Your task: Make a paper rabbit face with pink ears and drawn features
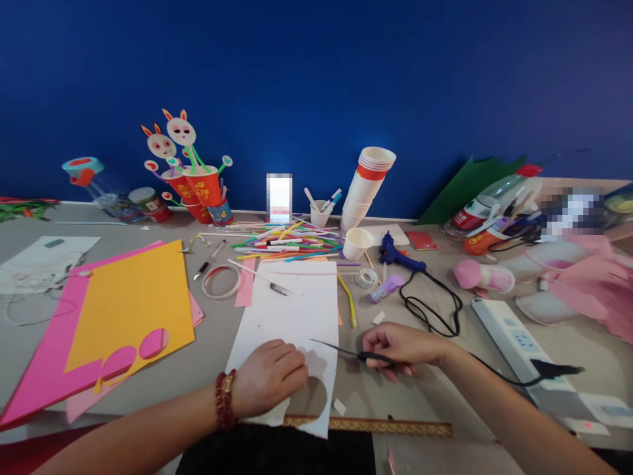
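Left hand (pixel 270 380) resting on white paper (pixel 297 300), finger closure not determinable, right hand (pixel 393 349) clamped on black-handled scissors (pixel 364 357), tips over paper, tabletop (pixel 395 399) beneath

The bare left forearm (pixel 148 423) slants in over the near edge of the tabletop (pixel 210 356); the left hand (pixel 270 377) lies back upward near that edge, fingers bent, fingertips hidden. The bare right forearm (pixel 514 399) angles inward, the right hand (pixel 390 349) slightly farther from the edge, fingers curled in a grip.
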A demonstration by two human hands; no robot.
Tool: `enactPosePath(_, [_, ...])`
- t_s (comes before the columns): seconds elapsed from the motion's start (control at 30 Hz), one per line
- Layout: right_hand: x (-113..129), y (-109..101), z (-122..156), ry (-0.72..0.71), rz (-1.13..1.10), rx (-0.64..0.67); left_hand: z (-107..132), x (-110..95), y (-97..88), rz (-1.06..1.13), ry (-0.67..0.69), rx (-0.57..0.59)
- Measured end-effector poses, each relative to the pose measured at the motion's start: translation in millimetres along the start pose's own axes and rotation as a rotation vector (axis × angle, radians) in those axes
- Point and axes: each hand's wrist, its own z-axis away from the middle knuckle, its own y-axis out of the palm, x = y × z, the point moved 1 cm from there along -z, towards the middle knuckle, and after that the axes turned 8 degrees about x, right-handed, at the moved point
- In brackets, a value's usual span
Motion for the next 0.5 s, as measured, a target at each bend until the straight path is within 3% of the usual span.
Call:
enactPosePath(0.13, [-8,8,18,-0.025,-0.067,-0.042,-2,3,-2.7,0.083,-0.063,0.100])
enactPosePath(0.23, [-14,24,33,-0.074,-0.113,-0.213,-2,4,-1.5,0.119,-0.115,0.196])
enactPosePath(0.33, [-17,58,43,-0.156,-0.206,-0.377,-2,4,1.4,0.130,-0.128,0.239])
enactPosePath(0.43, [-22,106,39,-0.217,-0.330,-0.231,-2,5,2.7,0.161,-0.133,0.282])
enactPosePath(0.5, [-27,136,28,-0.192,-0.403,-0.231,-3,5,1.8,0.207,-0.153,0.306])
